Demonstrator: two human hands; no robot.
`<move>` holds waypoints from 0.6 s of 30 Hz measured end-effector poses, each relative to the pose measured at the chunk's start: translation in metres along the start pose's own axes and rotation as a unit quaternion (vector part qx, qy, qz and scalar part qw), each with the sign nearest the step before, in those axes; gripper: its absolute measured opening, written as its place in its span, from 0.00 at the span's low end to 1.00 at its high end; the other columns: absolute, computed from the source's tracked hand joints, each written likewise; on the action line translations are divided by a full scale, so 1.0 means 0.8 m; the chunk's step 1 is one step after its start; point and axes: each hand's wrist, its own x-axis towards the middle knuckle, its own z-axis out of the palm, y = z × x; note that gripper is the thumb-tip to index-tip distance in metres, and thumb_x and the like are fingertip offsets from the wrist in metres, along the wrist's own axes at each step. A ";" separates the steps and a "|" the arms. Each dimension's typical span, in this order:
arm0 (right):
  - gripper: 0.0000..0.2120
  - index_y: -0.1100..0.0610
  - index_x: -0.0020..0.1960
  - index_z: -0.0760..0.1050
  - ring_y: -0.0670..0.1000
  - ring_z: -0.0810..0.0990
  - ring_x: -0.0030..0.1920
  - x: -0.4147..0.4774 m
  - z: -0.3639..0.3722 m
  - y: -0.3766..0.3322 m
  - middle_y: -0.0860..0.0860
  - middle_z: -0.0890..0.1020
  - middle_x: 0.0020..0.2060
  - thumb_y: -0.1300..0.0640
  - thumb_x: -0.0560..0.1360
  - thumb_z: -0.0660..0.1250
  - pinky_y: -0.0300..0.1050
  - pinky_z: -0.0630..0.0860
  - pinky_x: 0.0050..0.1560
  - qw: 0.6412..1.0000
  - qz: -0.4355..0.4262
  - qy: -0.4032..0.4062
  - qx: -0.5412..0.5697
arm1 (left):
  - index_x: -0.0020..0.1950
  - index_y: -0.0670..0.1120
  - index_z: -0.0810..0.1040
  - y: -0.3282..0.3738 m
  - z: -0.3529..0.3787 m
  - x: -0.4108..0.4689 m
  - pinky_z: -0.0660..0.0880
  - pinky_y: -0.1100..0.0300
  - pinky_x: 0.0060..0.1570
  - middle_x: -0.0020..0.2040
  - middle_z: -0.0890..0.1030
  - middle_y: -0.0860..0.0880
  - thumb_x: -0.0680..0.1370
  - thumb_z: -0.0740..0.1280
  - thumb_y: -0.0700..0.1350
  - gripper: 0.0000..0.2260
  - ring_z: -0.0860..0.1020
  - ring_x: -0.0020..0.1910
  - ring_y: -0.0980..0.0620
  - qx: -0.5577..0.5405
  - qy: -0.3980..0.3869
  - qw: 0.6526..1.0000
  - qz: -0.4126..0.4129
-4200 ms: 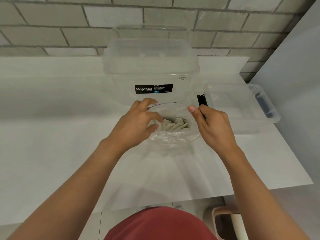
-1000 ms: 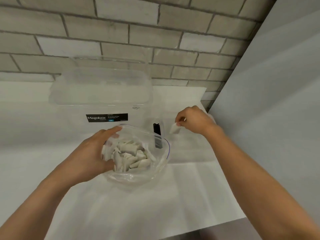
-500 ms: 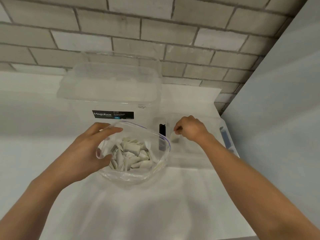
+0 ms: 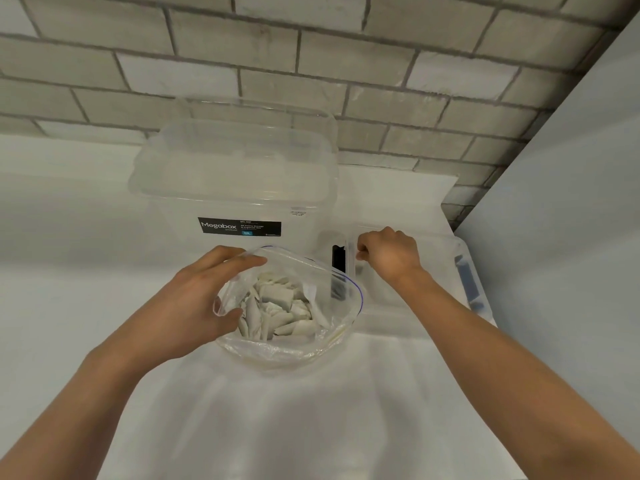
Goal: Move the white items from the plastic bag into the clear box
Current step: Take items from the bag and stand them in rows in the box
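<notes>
Left hand (image 4: 194, 299): grip closed on the near-left rim of the plastic bag (image 4: 287, 344), thumb inside, fingers outside; likely holding the mouth wide and the bag upright so the pieces stay reachable.
Right hand (image 4: 388, 254): over the low clear box (image 4: 433, 306), fingers curled down and pinched together; what it holds, if anything, is hidden by the knuckles, so cannot tell.
White items (image 4: 277, 306): a heap of small white pieces in the bottom of the bag, most of them not yet moved, by the look of it.
Plastic bag position: middle of the tabletop (image 4: 311, 410), just in front of the tall box, its right rim touching or overlapping the low box's left end.
Low clear box: near the right edge of the tabletop, open top, dark latch (image 4: 338, 259) at its left end, blue latch (image 4: 467, 285) at its right end; contents hard to read through the plastic.
Tall Megabox container (image 4: 235, 188): toward the back edge, lidded, black label facing the camera; seems not in use.
Why this layout: bag set close beside the box keeps each carry short.
Step judged: dropping or just-dropped piece, early in the task.
Surface: plain white tabletop, glossy, soft reflections, otherwise bare.
Room: grey-white brick wall (image 4: 311, 64) behind, smooth pale panel (image 4: 571, 202) on the right, forming a corner.
</notes>
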 end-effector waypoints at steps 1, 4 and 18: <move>0.04 0.53 0.51 0.79 0.57 0.74 0.41 0.001 -0.001 -0.001 0.52 0.76 0.42 0.55 0.80 0.65 0.43 0.64 0.38 1.000 -0.001 0.007 -0.015 | 0.71 0.68 0.67 0.000 0.000 0.001 0.73 0.65 0.48 0.65 0.67 0.68 0.72 0.74 0.41 0.34 0.78 0.48 0.55 -0.001 -0.002 1.000 0.001; 0.08 0.55 0.51 0.78 0.59 0.79 0.45 0.002 -0.003 -0.003 0.53 0.75 0.41 0.52 0.82 0.64 0.45 0.66 0.40 0.999 -0.007 0.010 -0.037 | 0.70 0.69 0.66 -0.002 -0.001 0.003 0.74 0.64 0.46 0.65 0.67 0.68 0.72 0.74 0.42 0.34 0.79 0.46 0.54 0.004 -0.011 1.000 0.001; 0.12 0.45 0.49 0.83 0.56 0.80 0.47 0.006 -0.020 0.005 0.49 0.81 0.50 0.60 0.74 0.66 0.44 0.74 0.43 0.996 0.010 -0.063 0.066 | 0.70 0.67 0.67 -0.001 -0.005 0.009 0.76 0.59 0.45 0.66 0.67 0.67 0.71 0.73 0.41 0.33 0.79 0.45 0.54 0.013 -0.030 0.999 -0.006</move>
